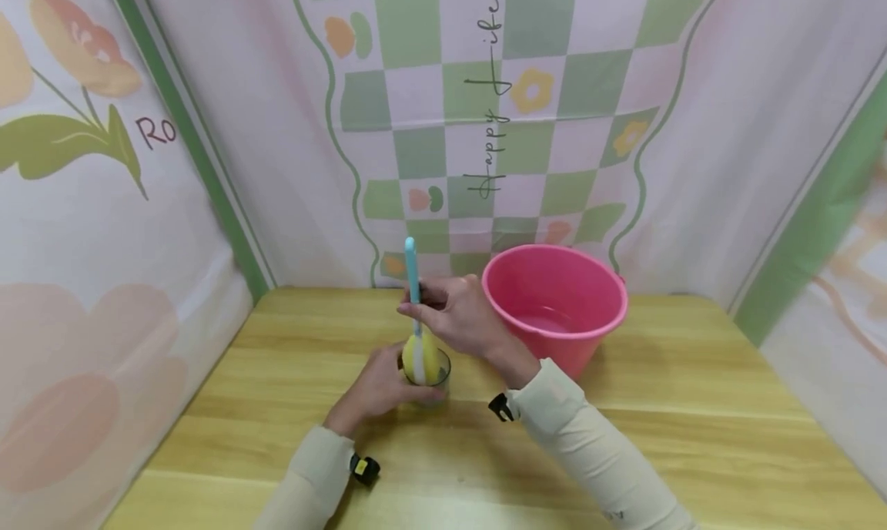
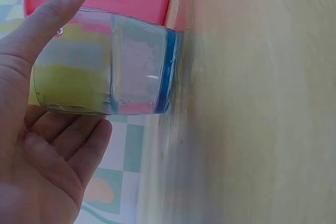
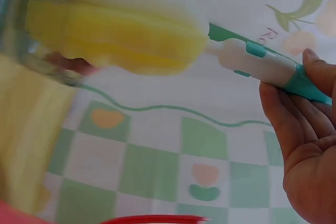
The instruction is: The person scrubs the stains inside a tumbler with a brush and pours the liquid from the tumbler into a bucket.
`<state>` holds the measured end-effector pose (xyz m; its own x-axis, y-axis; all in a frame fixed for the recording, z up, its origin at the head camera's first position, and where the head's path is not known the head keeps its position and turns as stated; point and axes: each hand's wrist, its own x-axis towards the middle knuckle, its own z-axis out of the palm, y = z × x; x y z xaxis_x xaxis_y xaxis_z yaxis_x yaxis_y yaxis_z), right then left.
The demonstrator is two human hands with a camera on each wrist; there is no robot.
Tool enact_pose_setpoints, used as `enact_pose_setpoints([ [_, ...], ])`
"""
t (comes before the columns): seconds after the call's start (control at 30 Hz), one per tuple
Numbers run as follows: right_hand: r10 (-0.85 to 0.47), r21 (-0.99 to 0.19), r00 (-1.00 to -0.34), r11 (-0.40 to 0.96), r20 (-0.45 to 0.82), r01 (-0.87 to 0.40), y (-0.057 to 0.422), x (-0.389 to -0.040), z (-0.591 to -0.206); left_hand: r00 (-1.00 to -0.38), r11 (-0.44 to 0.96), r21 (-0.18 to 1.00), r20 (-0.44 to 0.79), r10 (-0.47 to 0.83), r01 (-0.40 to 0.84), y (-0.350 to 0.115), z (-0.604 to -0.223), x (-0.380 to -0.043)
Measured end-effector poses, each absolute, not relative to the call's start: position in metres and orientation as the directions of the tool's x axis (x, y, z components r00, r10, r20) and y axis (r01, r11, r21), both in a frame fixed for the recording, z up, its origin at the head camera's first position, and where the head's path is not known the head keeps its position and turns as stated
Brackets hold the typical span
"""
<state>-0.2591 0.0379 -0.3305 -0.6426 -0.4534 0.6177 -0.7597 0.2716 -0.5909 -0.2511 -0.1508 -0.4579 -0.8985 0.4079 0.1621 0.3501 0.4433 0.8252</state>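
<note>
Evidently, wet or dry I can't tell. Far left of the work: left grip (image 1: 383, 380), thumb and fingers wrapped round a clear, round, blue-based glass tumbler (image 2: 139, 66), palm turned to its side. Tumbler sits low over the pale, wood-grained counter (image 1: 693, 376); whether its base touches is unclear. Wall smooth, likely slick; I'd hold it steady without squeezing.

Standing in its mouth, a yellow-and-white sponge brush (image 1: 423, 353): plump, rounded head, soft-looking, filling the upper part while the lower part shows through clear. My judgement: ease it straight down and turn slowly, letting the foam give against the wall; tilting would lever on the rim.

Above, its slim teal-and-white handle (image 1: 412, 264), smooth, plastic-looking, near upright. Right grip (image 1: 457, 314) pinches it between thumb and fingers; a closer hold would steer better, I think.

Rightmost, a glossy pink plastic bucket (image 1: 568, 353), wide-rimmed, tapering downward, beside the right forearm. Mind the elbow there.
</note>
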Motion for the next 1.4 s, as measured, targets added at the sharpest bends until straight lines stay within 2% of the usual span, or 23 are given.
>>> enact_pose_setpoints([
  [0.13,-0.473,-0.609,-0.663,0.288,0.581,-0.739,0.038,-0.263,-0.349,-0.897,0.437,0.83,0.156,0.413,0.345,-0.151,-0.459,-0.252],
  [0.27,-0.492,-0.6,-0.638,0.259,0.592,-0.757,0.038,-0.264,-0.354,-0.899,0.442,0.83,0.149,0.413,0.341,-0.15,-0.459,-0.252],
  [0.43,-0.465,-0.555,-0.61,0.266,0.642,-0.788,0.042,-0.261,-0.335,-0.901,0.443,0.831,0.147,0.408,0.336,-0.149,-0.458,-0.252],
  [0.67,-0.42,-0.614,-0.626,0.184,0.657,-0.768,0.045,-0.251,-0.312,-0.907,0.428,0.843,0.152,0.394,0.327,-0.15,-0.456,-0.25],
  [0.97,-0.442,-0.616,-0.677,0.298,0.588,-0.729,0.043,-0.253,-0.338,-0.895,0.43,0.833,0.158,0.418,0.347,-0.149,-0.459,-0.251],
  [1.13,-0.454,-0.625,-0.691,0.313,0.563,-0.715,0.041,-0.256,-0.352,-0.896,0.429,0.839,0.144,0.419,0.335,-0.15,-0.459,-0.251],
  [1.4,-0.435,-0.598,-0.654,0.279,0.619,-0.752,0.043,-0.254,-0.327,-0.898,0.427,0.839,0.15,0.414,0.338,-0.151,-0.46,-0.252],
])
